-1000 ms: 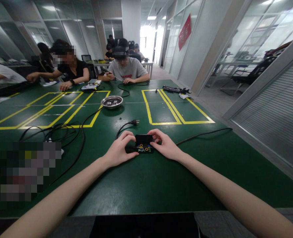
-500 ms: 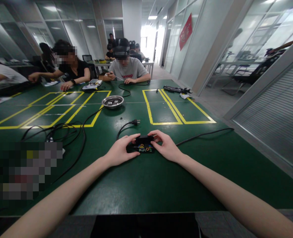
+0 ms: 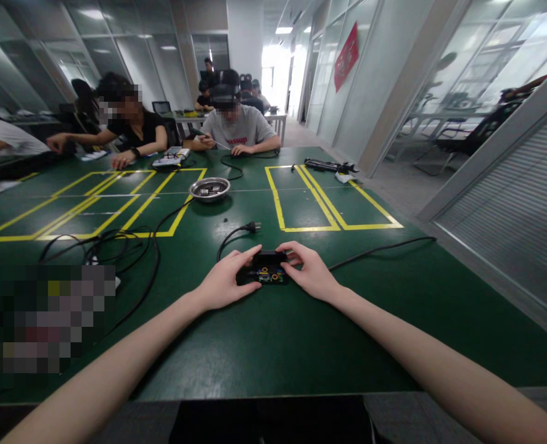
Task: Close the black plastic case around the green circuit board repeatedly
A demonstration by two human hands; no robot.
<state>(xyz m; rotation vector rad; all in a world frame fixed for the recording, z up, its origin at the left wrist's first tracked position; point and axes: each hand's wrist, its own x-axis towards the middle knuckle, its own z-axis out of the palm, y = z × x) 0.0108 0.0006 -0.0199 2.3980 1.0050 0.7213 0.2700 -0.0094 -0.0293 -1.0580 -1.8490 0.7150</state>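
At the near middle of the table lies an opened black power adapter [image 3: 273, 278], its circuit board and two ring-shaped coils showing. Its black cover [image 3: 272, 258] is at the far side of the board, raised or tilted; whether it is loose from the lower shell I cannot tell. My left hand [image 3: 224, 279] grips the adapter's left end between thumb and fingers. My right hand [image 3: 311, 271] is closed at the cover's right end, thumb and fingertips bent around it. A black cord with a plug [image 3: 253, 227] lies just beyond my left hand.
A metal bowl [image 3: 209, 190] with small metal parts stands beyond the plug. Coiled black cables [image 3: 111, 243] lie to the left, and another cord [image 3: 384, 248] runs right. Yellow tape [image 3: 305, 230] marks the green table. Across it, a person [image 3: 236, 126] holds a tool; others sit left.
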